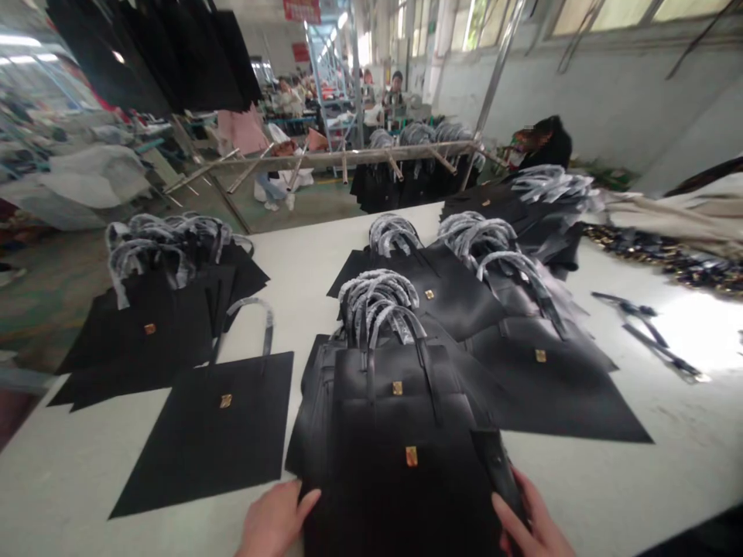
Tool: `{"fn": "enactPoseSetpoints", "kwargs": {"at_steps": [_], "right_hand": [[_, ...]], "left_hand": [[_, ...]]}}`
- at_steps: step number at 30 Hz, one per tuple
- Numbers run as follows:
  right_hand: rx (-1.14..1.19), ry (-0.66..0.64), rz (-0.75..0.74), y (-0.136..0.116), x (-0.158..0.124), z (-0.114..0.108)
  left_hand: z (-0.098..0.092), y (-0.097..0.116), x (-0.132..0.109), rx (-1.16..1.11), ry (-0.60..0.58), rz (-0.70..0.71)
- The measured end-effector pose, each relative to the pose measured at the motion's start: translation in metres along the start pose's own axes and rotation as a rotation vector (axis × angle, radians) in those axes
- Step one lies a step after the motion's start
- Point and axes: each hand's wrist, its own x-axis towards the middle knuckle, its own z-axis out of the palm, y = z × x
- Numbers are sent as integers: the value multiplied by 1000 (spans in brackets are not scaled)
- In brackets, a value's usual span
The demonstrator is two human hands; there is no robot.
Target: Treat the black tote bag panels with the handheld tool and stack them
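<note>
A black leather tote bag [388, 495] lies flat, front panel uppermost; its gold-tone clasp plate [411, 456] faces up, film-wrapped handles [377, 298] extending forward.

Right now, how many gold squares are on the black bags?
7 show: one gold square on the bag between the left hand and right hand, one above it, two leftward, two rightward, one far back. More may hide in the piles.

From where I'm watching, the bottom edge cuts off the left hand [275, 520], the right hand [531, 518] and the lower end of the black tote bag [395, 487]. The distant workers [395, 97] are too small to make out, and the glittering strip [667, 259] at far right is blurred and runs off the frame.
</note>
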Motion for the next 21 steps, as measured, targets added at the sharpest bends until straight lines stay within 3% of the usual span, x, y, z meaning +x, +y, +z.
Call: {"fn": "enactPoseSetpoints", "kwargs": {"at_steps": [2, 5, 7, 9, 11, 14, 17, 21], "right_hand": [[-50, -43, 20, -7, 2, 0], [-118, -109, 7, -19, 12, 3], [-135, -149, -11, -28, 21, 7], [-104, -210, -1, -35, 29, 11], [-41, -279, 19, -43, 37, 14], [20, -339, 39, -53, 46, 19], [37, -343, 24, -59, 53, 24], [18, -353, 24, -54, 47, 20]], "left_hand": [[-14, 19, -1, 257, 125, 73], [-6, 78, 11, 189, 315, 518], [14, 119, 23, 161, 303, 816], [35, 145, 33, 203, 218, 974], [52, 152, 36, 247, 139, 1018], [69, 139, 28, 274, 86, 1014], [76, 126, 18, 286, 77, 995], [79, 126, 13, 292, 69, 972]]}}
